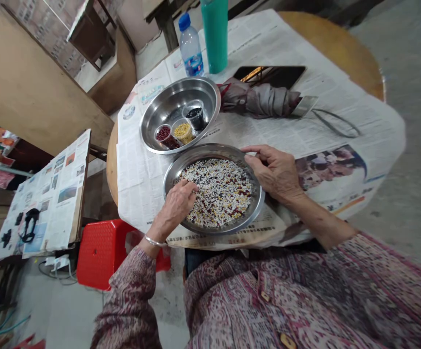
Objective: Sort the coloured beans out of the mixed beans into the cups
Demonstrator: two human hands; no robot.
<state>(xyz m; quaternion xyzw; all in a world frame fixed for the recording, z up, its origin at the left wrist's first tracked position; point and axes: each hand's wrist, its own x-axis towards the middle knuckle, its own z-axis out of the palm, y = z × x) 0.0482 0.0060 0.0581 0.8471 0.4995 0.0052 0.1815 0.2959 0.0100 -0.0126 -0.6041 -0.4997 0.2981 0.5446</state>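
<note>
A shallow metal basin (259, 208) holds a mix of white grains (217, 189), dark red beans, yellow kernels and black beans. My left hand (180, 202) reaches over its left side, fingertips pinched together at the grains; whatever they hold is hidden. At the right rim, my right hand (277, 173) grips the basin between thumb and fingers. Just behind stands a second metal basin (152, 114) with three clear cups inside: one of red beans (164, 135), one of yellow kernels (183, 132), one of black beans (195, 116).
Newspaper (246, 131) covers the round table. Behind the basins are a water bottle (191, 48), a teal bottle (215, 36), a dark tablet-like slab (272, 76) and a folded umbrella (261, 99). A red stool (99, 252) and a newspaper-covered side table (59, 194) stand left.
</note>
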